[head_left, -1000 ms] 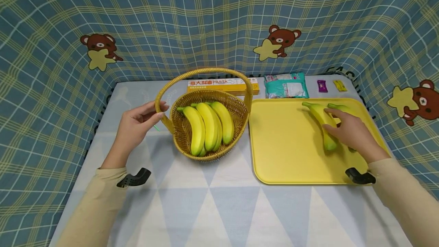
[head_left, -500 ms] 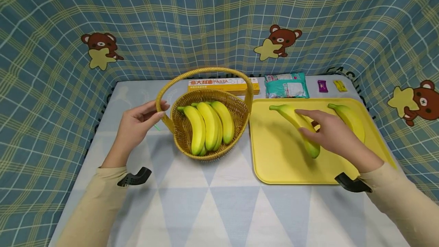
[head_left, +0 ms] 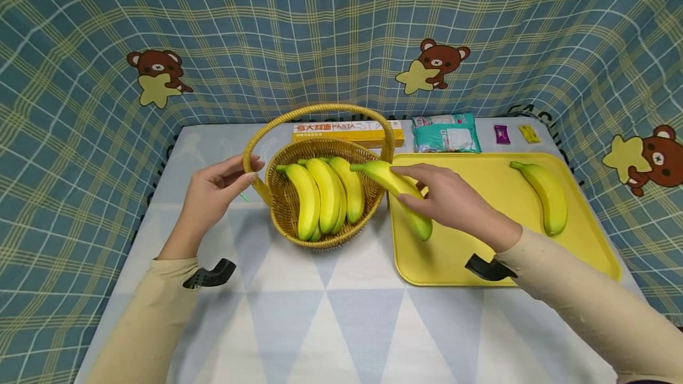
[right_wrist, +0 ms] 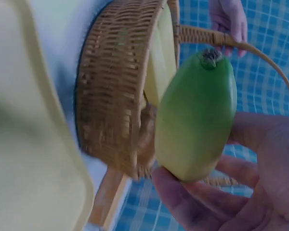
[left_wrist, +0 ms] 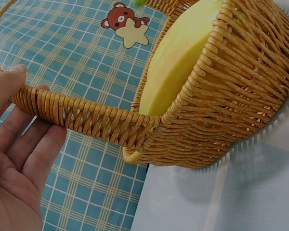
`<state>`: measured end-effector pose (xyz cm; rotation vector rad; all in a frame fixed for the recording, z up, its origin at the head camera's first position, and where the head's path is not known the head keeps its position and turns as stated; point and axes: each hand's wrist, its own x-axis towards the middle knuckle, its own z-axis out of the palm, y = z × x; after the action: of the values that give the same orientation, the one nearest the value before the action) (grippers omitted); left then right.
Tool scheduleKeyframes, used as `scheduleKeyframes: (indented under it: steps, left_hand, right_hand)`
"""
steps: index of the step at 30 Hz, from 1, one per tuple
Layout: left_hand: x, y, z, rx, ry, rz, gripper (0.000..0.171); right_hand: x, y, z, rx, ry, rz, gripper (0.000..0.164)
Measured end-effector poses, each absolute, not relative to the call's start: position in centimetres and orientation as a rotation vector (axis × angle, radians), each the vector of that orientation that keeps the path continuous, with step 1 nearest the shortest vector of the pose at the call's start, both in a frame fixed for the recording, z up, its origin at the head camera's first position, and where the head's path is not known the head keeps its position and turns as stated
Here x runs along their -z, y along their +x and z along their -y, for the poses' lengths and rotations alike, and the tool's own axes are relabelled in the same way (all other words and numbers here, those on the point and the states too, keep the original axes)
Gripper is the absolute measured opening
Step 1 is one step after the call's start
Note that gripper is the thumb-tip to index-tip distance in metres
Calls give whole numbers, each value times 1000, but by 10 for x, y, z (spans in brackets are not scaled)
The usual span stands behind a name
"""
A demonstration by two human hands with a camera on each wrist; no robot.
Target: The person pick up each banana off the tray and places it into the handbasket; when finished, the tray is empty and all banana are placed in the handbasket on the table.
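A wicker basket (head_left: 326,244) with a tall arched handle (head_left: 320,109) stands left of the tray, and several bananas (head_left: 308,203) lie inside it. My left hand (head_left: 216,194) pinches the left side of that handle between thumb and fingers, as the left wrist view also shows. In my right hand (head_left: 453,197) is another banana (head_left: 392,181), held above the tray's left edge with its stem over the basket's right rim. The right wrist view shows this banana's green tip (right_wrist: 207,82) close up. One more banana (head_left: 545,197) lies on the yellow tray (head_left: 480,274).
Behind the basket lies a pasta box (head_left: 352,135). A teal packet (head_left: 447,135), a purple-wrapped piece (head_left: 501,134) and a yellow-wrapped piece (head_left: 529,133) sit along the back. A plaid curtain (head_left: 299,46) hangs around the table's back and sides.
My right hand has lifted one banana off the tray's right part and carried it left to the basket's edge. The left hand has stayed on the handle.
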<state>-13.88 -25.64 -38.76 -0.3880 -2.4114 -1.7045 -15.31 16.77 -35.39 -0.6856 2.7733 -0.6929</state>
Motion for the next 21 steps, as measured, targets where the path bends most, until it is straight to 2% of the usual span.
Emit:
scheduleKeyframes:
  steps: [11, 16, 21]
  left_hand:
    - [389, -140, 257, 1708, -387, 2411, 32]
    - [388, -140, 258, 1694, -377, 2420, 32]
    - [387, -140, 256, 1700, -374, 2418, 33]
  right_hand:
    - [382, -188, -96, 717, -786, -2850, 49]
    - [395, -199, -78, 666, -739, -2888, 47]
    - [405, -206, -68, 670, -707, -2839, 51]
